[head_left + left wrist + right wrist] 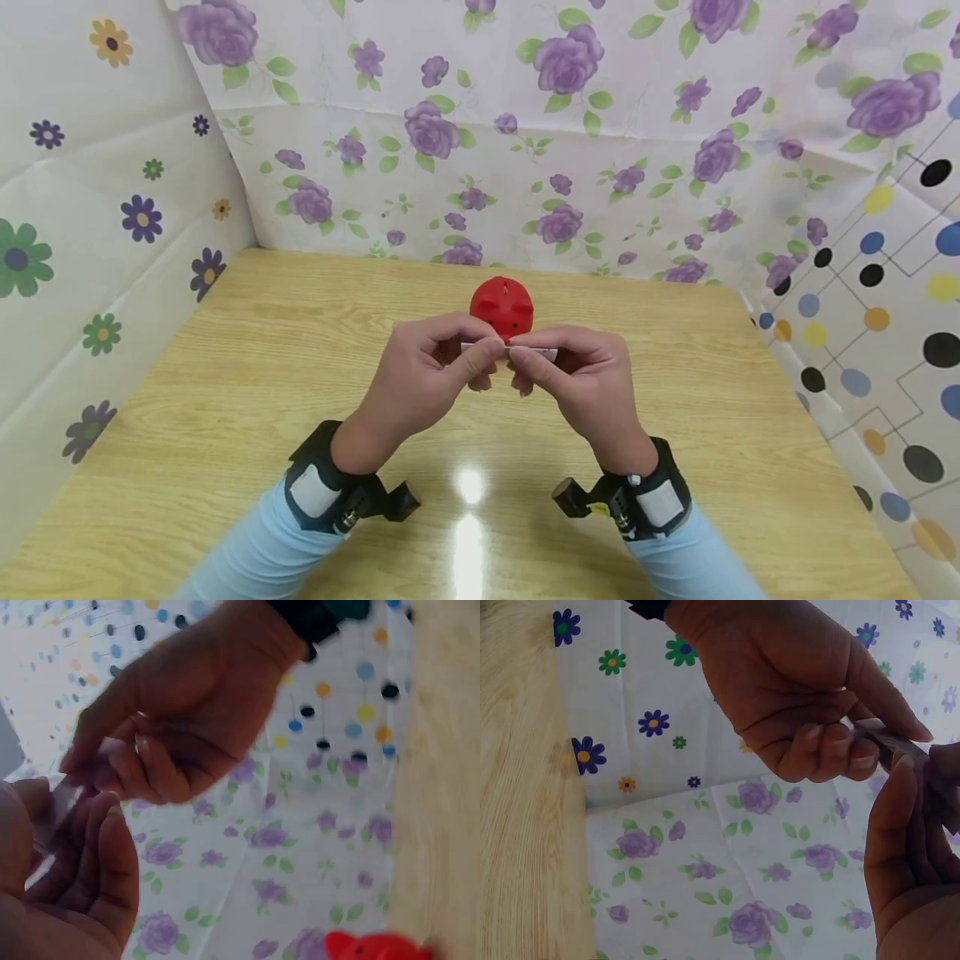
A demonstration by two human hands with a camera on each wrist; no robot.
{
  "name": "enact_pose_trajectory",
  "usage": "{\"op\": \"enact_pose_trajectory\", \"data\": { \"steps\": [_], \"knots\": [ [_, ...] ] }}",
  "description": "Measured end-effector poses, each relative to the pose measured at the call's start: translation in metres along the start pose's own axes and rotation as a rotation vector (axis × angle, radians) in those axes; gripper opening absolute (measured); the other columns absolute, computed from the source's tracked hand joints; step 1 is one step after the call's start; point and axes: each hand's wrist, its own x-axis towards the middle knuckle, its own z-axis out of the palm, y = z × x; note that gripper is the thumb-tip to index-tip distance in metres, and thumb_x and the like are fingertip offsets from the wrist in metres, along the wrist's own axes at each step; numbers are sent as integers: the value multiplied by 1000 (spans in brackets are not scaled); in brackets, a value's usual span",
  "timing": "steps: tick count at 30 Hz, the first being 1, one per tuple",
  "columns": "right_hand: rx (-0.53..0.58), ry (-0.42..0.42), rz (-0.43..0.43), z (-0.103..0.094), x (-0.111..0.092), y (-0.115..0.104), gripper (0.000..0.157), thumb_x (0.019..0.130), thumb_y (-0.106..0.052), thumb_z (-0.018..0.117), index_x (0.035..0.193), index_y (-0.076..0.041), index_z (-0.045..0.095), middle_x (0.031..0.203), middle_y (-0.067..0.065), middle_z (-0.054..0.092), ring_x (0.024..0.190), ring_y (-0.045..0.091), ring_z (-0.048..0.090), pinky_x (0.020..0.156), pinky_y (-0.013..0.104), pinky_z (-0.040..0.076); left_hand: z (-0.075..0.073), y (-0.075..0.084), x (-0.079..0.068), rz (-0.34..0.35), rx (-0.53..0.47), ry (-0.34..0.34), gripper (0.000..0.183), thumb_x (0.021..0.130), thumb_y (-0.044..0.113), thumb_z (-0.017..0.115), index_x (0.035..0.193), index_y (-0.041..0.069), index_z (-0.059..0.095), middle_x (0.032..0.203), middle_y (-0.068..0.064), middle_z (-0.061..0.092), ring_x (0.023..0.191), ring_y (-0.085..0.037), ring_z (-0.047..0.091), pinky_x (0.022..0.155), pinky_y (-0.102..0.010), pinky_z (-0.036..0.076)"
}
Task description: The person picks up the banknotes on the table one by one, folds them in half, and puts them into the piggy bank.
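Both hands meet in front of the body, above the table. Between thumb and fingers, my left hand [423, 375] pinches one half of a thin, flat, paper-like strip [547, 353]. My right hand [592, 379] pinches the other half, and the fingertips of both hands nearly touch at its middle. Seen almost edge-on from the head, the strip looks pale; in the left wrist view the strip [69, 801] appears greyish purple, its print too blurred to read. Just beyond the fingertips, a red piggy bank [501, 302] stands on the table, slot on top, its lower part hidden by the hands.
The light wooden table [300, 317] ends at a purple-flowered cloth [510, 167] behind. A cloth with scattered flowers [90, 250] hangs on the left, one with coloured dots [870, 333] on the right. Dark camera mounts [375, 500] are strapped to both wrists.
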Motion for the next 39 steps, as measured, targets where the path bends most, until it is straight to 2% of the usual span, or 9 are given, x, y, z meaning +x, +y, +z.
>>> {"op": "enact_pose_trajectory", "data": {
  "steps": [2, 4, 8, 13, 20, 25, 30, 35, 39],
  "knots": [
    [23, 3, -7, -1, 0, 2, 15, 83, 6, 67, 97, 12, 64, 84, 24, 62, 65, 29, 59, 59, 35, 54, -1, -1, -1, -126, -120, -5, 5, 86, -6, 63, 91, -4, 63, 76, -14, 61, 59, -28, 59, 56, -38, 53],
    [34, -1, -21, -1, 0, 3, 18, 82, 7, 69, 98, 12, 64, 89, 26, 61, 70, 29, 59, 62, 35, 54, -1, -2, -2, -204, -220, 4, 9, 86, -8, 63, 94, -4, 62, 81, -17, 60, 63, -33, 60, 62, -41, 54],
    [13, -4, -32, 1, 0, 3, 20, 83, 3, 69, 98, 13, 62, 88, 24, 60, 68, 29, 57, 61, 33, 54, -2, -6, -3, -250, -323, 35, 18, 83, -12, 64, 99, -3, 61, 86, -20, 59, 69, -35, 60, 68, -44, 53],
    [-44, 5, -30, 3, 0, 1, 20, 83, 4, 69, 98, 14, 61, 81, 22, 60, 60, 28, 56, 56, 32, 54, 0, -6, -2, -227, -292, 46, 24, 82, -16, 63, 102, -3, 61, 89, -19, 61, 65, -36, 59, 64, -42, 54],
    [-133, 4, -36, 0, 0, -3, 27, 82, 7, 68, 107, 13, 57, 87, 21, 59, 62, 27, 57, 56, 32, 54, 1, -2, -2, -188, -232, 47, 24, 80, -19, 62, 102, -9, 59, 88, -21, 62, 64, -37, 59, 64, -43, 54],
    [-115, 45, -25, -3, 1, -2, 29, 80, 11, 68, 106, 14, 55, 87, 25, 60, 61, 28, 58, 57, 32, 54, -1, 0, -1, -173, -201, 59, 25, 80, -20, 61, 103, -11, 59, 85, -21, 60, 64, -36, 59, 64, -42, 54],
    [-115, 41, -6, -4, 1, -2, 28, 80, 13, 66, 106, 15, 56, 85, 24, 60, 62, 29, 59, 59, 33, 54, -3, 2, 0, -179, -173, 67, 24, 81, -20, 61, 102, -11, 60, 84, -22, 60, 62, -36, 59, 62, -41, 54],
    [-139, 59, 14, -4, 1, -1, 27, 80, 13, 67, 106, 12, 57, 83, 22, 62, 61, 30, 59, 58, 33, 54, -6, -7, -2, -176, -186, 57, 23, 84, -16, 59, 105, -7, 61, 86, -23, 60, 65, -35, 60, 64, -42, 54],
    [-145, 62, 33, -6, 1, 1, 25, 80, 13, 67, 104, 12, 58, 81, 20, 61, 60, 29, 58, 57, 32, 53, -6, -13, -4, -166, -147, 59, 22, 85, -12, 61, 105, -3, 63, 85, -19, 61, 63, -32, 60, 62, -40, 54]
  ]
}}
